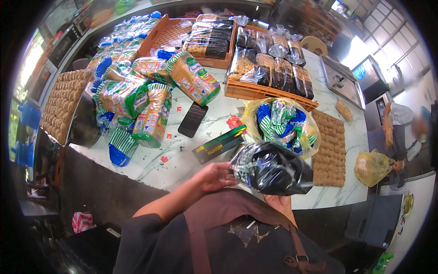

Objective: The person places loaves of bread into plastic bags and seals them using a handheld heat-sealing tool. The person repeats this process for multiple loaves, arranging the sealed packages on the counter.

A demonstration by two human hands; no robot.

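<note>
Over the table's near edge I hold a bunched black and clear plastic bag (279, 170). My left hand (218, 176) grips its left end with bent fingers. My right hand (279, 202) is under its right side, the fingers mostly hidden by the plastic. What is inside the bag, if anything, cannot be made out. Just beyond it lies an open yellow plastic bag (315, 132) full of green-striped and blue bread wrappers (278, 125). A long dark tool with green and yellow edges (220, 144) rests left of that bag, near a black phone (193, 119).
Bagged sliced loaves (122, 98) are piled at the left. Orange crates (269, 94) of dark-wrapped loaves stand at the back. Brown trays (329, 153) (66, 107) flank the table. At the right a person holds a yellow bag (372, 168). Red scraps (234, 121) lie about.
</note>
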